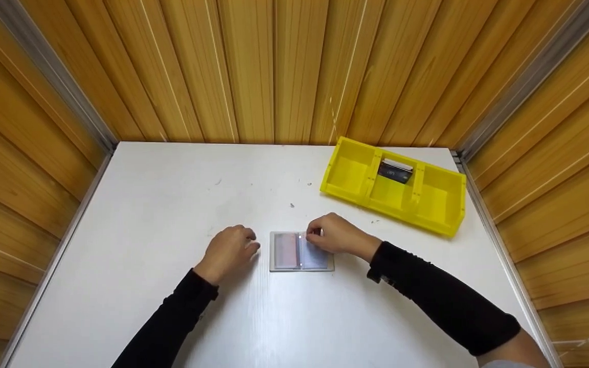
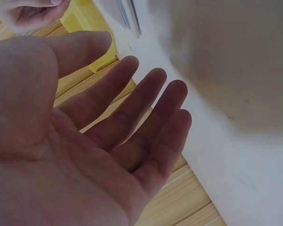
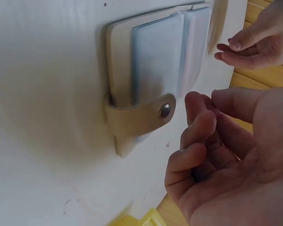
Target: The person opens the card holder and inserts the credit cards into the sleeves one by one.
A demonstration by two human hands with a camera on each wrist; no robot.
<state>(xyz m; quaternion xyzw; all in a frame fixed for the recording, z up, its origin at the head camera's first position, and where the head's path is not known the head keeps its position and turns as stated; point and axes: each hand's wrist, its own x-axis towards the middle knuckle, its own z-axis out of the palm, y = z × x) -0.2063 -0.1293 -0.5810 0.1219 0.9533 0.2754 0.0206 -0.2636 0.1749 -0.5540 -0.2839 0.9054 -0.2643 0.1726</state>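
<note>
A small beige card holder [image 1: 277, 250] lies spread open on the white table, its clear plastic sleeves showing a pinkish left side and a bluish right side. In the right wrist view, a strap with a metal snap [image 3: 165, 110] folds over the sleeves' edge. My right hand [image 1: 336, 234] is over the holder's right half, fingers curled and thumb tip against the index finger. Nothing shows between those fingertips. To the left of the holder, my left hand [image 1: 230, 250] is apart from it, its fingers loosely bent and holding nothing, as the left wrist view [image 2: 118, 122] shows.
A yellow bin [image 1: 366, 202] with three compartments stands at the back right, angled. Dark cards [image 1: 395, 171] lean in its middle compartment. Wood-patterned walls [image 1: 274, 71] close off the back and both sides of the white table [image 1: 172, 189].
</note>
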